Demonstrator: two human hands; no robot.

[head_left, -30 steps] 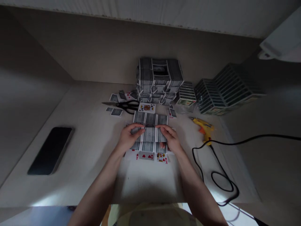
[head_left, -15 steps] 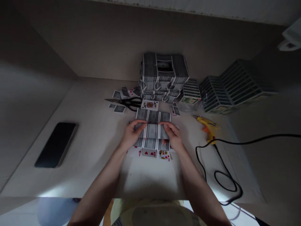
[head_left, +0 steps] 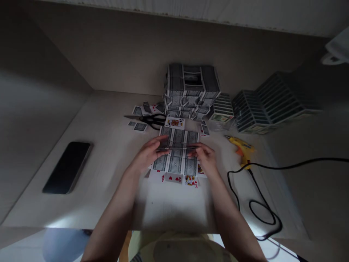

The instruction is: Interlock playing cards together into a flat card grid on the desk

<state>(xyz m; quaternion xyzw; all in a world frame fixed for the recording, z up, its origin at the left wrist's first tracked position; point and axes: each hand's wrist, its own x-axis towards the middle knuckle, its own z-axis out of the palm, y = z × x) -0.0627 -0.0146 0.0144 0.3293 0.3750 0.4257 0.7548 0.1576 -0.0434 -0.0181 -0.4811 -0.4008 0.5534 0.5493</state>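
Observation:
My left hand (head_left: 147,154) pinches the left end of a strip of playing cards (head_left: 177,148), and my right hand (head_left: 206,157) pinches its right end. The strip is held level and seen nearly edge-on. Below it lies a panel of playing cards (head_left: 175,165), patterned backs up, in rows of three. Along its near edge, red heart card faces (head_left: 173,178) stick out. A face-up king card (head_left: 175,123) rests just beyond the panel. Whether the strip touches the panel, I cannot tell.
Black-handled scissors (head_left: 152,119) and loose cards (head_left: 140,127) lie back left. Behind stands a box built of cards (head_left: 176,85), with card stacks (head_left: 251,109) to its right. A yellow glue gun (head_left: 242,145) with a looping black cord (head_left: 261,198) lies right, a phone (head_left: 67,167) left.
The held strip has tipped from showing its patterned backs to nearly edge-on, uncovering more of the panel below. Both hands have turned with it, and the view has shifted slightly.

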